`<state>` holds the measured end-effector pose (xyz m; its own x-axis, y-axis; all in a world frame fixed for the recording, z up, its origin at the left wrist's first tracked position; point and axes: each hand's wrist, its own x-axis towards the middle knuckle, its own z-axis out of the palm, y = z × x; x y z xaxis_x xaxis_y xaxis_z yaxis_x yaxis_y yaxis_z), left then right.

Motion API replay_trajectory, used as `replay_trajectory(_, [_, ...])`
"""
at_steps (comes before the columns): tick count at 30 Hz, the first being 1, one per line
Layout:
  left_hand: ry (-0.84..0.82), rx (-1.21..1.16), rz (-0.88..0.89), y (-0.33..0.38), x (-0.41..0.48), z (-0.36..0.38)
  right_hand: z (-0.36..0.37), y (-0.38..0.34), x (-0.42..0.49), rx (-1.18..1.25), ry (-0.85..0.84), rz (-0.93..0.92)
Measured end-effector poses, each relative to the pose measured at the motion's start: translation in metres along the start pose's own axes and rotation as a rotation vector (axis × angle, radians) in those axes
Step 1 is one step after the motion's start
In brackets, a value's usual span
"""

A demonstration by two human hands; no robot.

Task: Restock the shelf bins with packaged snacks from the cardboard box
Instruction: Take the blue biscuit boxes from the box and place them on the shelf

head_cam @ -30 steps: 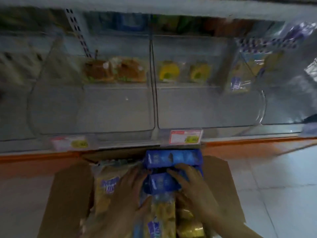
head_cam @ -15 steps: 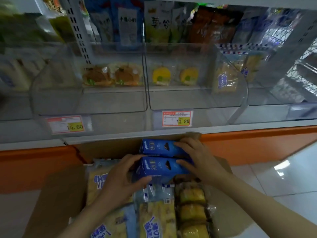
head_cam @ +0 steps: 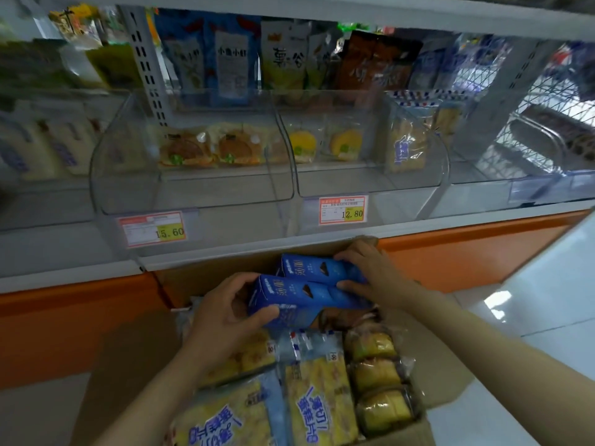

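Blue cardboard is what I have hold of: two blue cartons (head_cam: 306, 296), one behind the other, at the far end of the cardboard box (head_cam: 206, 281), on top of the goods packed in it. My left hand (head_cam: 225, 312) is clamped on the left end of the nearer carton, fingers over the top and thumb on its front face. My right hand (head_cam: 370, 272) curls round the right ends of both, fingers spread so one grip steadies the pair. I take them from both ends because, I judge, smooth cartons lying loose against each other would slide apart in a single hand. Whether their undersides touch the goods beneath I cannot tell; my hands hide it.

Nearer me in the box lie yellow cake packs (head_cam: 322, 400), with wrapped rolls (head_cam: 376, 375) along its right side. Above and beyond the box stand the clear shelf bins, the left bin (head_cam: 193, 191) and the right bin (head_cam: 370, 185). Each holds only a few cakes at its back, so there is room in front. The lift must carry both cartons up over a bin's front lip.
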<state>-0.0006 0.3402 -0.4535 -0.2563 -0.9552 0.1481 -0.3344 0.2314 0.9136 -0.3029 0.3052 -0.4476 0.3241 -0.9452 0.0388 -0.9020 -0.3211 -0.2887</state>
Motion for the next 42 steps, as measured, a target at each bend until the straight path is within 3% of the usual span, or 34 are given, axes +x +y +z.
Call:
replay_trajectory(7, [-0.027,-0.045,-0.044,-0.013,-0.016,-0.03,0.001,0.011,-0.022,-0.004,-0.148,0.068])
replay_trajectory(10, [-0.049,-0.071,-0.05,-0.01,-0.017,-0.032,-0.012,0.013,-0.027,0.143,-0.038,0.007])
replay_trajectory(16, [0.085,-0.244,-0.09,0.036,-0.012,-0.012,-0.07,0.047,-0.055,0.424,0.029,-0.035])
replay_trajectory(23, [0.163,-0.323,-0.07,0.114,0.026,0.091,-0.165,0.156,-0.107,0.414,0.038,-0.126])
replay_trajectory(33, [0.212,-0.271,-0.033,0.227,0.124,0.24,-0.327,0.359,-0.162,0.412,0.256,0.011])
replay_trajectory(42, [0.212,-0.24,-0.033,0.263,0.191,0.307,-0.353,0.474,-0.14,0.28,0.262,0.06])
